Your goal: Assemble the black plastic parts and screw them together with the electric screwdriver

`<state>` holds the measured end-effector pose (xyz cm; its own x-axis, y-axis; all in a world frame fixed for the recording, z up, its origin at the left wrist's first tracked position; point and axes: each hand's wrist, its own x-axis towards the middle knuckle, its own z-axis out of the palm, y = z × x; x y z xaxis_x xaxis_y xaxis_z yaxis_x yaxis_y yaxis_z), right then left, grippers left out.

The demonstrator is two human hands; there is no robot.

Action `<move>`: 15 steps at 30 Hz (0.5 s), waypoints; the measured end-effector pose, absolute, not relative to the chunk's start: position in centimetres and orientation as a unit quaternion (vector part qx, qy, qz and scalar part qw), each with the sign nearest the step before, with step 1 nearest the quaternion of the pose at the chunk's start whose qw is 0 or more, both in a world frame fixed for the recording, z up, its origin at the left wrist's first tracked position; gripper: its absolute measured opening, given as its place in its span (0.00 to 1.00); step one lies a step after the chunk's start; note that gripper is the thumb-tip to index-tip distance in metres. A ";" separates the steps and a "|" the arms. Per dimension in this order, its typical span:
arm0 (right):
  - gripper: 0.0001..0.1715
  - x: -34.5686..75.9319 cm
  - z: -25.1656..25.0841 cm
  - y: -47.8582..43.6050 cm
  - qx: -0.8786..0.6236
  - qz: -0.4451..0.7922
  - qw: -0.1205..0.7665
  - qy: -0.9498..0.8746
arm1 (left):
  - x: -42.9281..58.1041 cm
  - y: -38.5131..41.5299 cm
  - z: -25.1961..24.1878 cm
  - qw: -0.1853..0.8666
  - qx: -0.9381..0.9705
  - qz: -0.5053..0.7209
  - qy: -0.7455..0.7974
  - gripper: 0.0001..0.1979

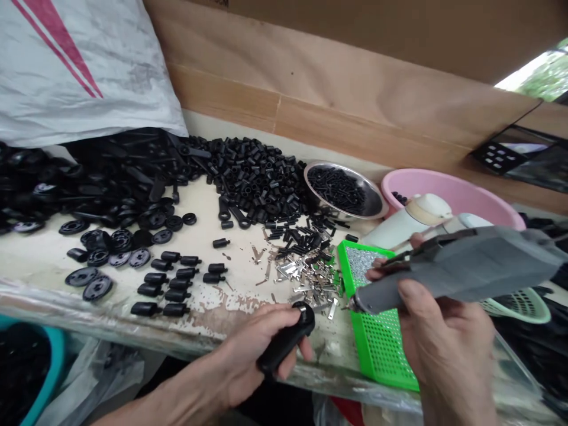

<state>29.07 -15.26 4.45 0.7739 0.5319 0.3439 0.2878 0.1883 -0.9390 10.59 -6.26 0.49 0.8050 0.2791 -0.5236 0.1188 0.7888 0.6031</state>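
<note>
In the head view, a black handle (284, 342) at six o'clock is gripped by the left hand (251, 340), its metal-fitted end apparently left exposed. A grey power driver (461, 266) is grasped by the right hand (439, 331) at four o'clock; metal clips (310, 275) at five o'clock are seemingly kept within reach.

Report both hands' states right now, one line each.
Left hand: closed, holding a black, smooth handle-shaped piece with a rounded end.
Right hand: closed, holding a grey, elongated handheld power tool with a narrow tip.
</note>
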 end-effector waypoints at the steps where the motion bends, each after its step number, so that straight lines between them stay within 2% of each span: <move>1: 0.27 29.1 4.2 -15.3 -0.623 0.118 0.705 -0.318 | 10.7 -6.3 0.3 0.894 0.321 0.040 0.310 0.11; 4: 0.32 29.0 3.4 -15.9 -0.617 0.171 0.701 -0.315 | 10.9 -6.4 0.0 0.893 0.315 0.031 0.321 0.11; 10: 0.26 28.9 2.3 -16.5 -0.614 0.183 0.688 -0.342 | 11.1 -6.8 0.3 0.876 0.334 0.033 0.347 0.13; 13: 0.28 29.0 2.3 -16.5 -0.632 0.189 0.667 -0.345 | 11.1 -7.0 0.5 0.854 0.372 0.051 0.359 0.16; 15: 0.25 28.7 2.6 -16.4 -0.659 0.155 0.650 -0.346 | 11.2 -7.2 0.4 0.836 0.401 0.059 0.370 0.16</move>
